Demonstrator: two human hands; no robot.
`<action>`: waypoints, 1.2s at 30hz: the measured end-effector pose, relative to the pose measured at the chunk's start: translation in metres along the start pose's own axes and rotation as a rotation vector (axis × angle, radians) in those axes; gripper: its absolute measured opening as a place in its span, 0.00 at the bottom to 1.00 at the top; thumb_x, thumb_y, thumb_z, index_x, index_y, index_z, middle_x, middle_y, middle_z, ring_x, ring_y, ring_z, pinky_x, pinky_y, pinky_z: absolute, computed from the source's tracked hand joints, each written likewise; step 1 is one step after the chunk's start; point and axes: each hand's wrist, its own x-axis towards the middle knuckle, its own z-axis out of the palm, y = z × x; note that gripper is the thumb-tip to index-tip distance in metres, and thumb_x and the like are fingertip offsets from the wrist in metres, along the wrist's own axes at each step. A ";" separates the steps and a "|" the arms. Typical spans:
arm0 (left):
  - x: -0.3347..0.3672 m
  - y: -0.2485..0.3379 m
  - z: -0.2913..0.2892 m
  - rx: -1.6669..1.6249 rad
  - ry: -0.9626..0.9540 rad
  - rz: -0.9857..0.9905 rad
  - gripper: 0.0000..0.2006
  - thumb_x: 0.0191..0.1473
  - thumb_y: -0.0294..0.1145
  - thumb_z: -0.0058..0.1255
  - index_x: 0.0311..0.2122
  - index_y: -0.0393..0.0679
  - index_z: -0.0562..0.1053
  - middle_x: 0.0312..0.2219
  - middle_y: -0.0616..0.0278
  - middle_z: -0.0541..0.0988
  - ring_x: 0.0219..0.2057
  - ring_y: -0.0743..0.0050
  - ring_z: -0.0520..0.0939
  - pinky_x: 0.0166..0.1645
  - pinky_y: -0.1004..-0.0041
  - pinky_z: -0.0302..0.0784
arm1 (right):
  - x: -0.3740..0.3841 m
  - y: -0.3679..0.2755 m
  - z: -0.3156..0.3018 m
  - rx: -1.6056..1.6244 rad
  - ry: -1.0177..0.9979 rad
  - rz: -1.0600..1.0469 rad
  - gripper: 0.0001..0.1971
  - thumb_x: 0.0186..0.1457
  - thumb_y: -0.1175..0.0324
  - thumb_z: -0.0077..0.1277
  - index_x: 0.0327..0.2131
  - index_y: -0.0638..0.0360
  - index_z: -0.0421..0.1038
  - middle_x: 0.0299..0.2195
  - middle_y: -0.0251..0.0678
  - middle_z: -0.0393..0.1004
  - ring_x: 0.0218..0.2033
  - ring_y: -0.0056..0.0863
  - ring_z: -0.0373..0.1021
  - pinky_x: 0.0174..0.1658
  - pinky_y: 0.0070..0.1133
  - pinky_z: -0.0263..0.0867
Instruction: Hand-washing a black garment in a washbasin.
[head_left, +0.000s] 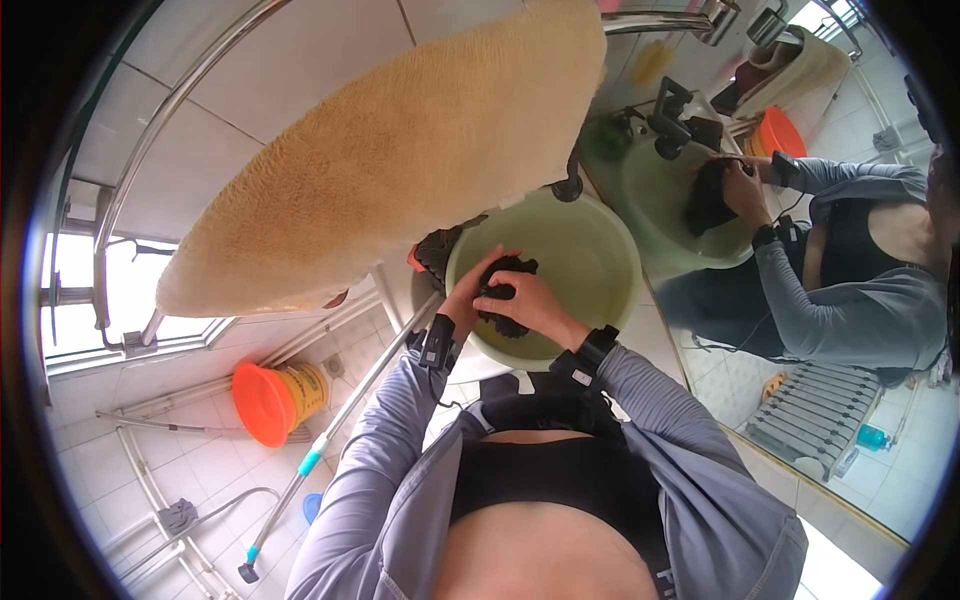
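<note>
Black cloth (513, 268), bunched, over left part of pale green basin (605, 270); left hand (466, 298) and right hand (541, 303) gripping it. Handwork seemingly underway, cloth not set down; amount left unclear.

A black, crumpled fabric bundle (516, 266) with ruffled edges, squeezed and partly covered by both hands (536, 303), above a round, pale-green basin's (606, 290) left part.

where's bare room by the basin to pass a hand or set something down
To pass a hand: inside the green basin, between the right-hand fingers and its right rim. To set down: a narrow white ledge between basin and mirror. Crowded: the basin's left, with dark bundle, pole and towel.
</note>
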 end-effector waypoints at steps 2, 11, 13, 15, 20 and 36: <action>-0.001 0.001 0.018 0.085 0.039 0.053 0.22 0.54 0.47 0.45 0.50 0.44 0.66 0.42 0.59 0.73 0.41 0.71 0.75 0.46 0.76 0.70 | -0.003 0.005 0.004 -0.092 0.209 0.011 0.18 0.44 0.54 0.58 0.29 0.60 0.71 0.23 0.42 0.73 0.23 0.36 0.69 0.29 0.24 0.64; 0.025 -0.031 0.006 -0.119 0.031 0.223 0.10 0.55 0.33 0.42 0.39 0.40 0.69 0.31 0.63 0.74 0.32 0.75 0.76 0.35 0.76 0.73 | 0.003 0.035 -0.003 -0.052 0.427 0.168 0.17 0.47 0.52 0.52 0.28 0.59 0.73 0.22 0.44 0.73 0.24 0.39 0.71 0.28 0.27 0.64; 0.024 -0.030 0.009 -0.249 0.162 0.101 0.10 0.54 0.34 0.43 0.38 0.40 0.69 0.31 0.64 0.74 0.31 0.76 0.76 0.35 0.76 0.73 | 0.009 0.042 -0.020 -0.051 0.449 0.225 0.20 0.47 0.48 0.51 0.29 0.57 0.74 0.23 0.44 0.74 0.25 0.42 0.71 0.29 0.28 0.65; 0.019 -0.030 0.006 -0.042 0.158 0.297 0.10 0.53 0.35 0.47 0.37 0.41 0.69 0.29 0.65 0.73 0.30 0.77 0.75 0.33 0.76 0.72 | 0.010 0.056 -0.038 -0.102 0.446 0.193 0.20 0.47 0.48 0.51 0.29 0.57 0.74 0.23 0.44 0.74 0.25 0.42 0.71 0.28 0.29 0.65; 0.021 -0.039 -0.013 0.158 0.339 0.420 0.10 0.48 0.28 0.52 0.36 0.41 0.70 0.28 0.66 0.73 0.31 0.77 0.74 0.33 0.77 0.70 | 0.005 0.079 -0.063 -0.304 0.384 0.033 0.14 0.44 0.55 0.57 0.27 0.55 0.72 0.27 0.40 0.72 0.30 0.38 0.69 0.32 0.26 0.63; 0.050 -0.060 -0.059 1.091 0.132 0.082 0.30 0.52 0.45 0.49 0.59 0.47 0.57 0.59 0.52 0.53 0.60 0.59 0.55 0.59 0.65 0.53 | 0.061 0.144 -0.009 -1.005 -0.313 0.207 0.36 0.39 0.54 0.60 0.53 0.51 0.58 0.53 0.46 0.58 0.54 0.49 0.55 0.50 0.53 0.53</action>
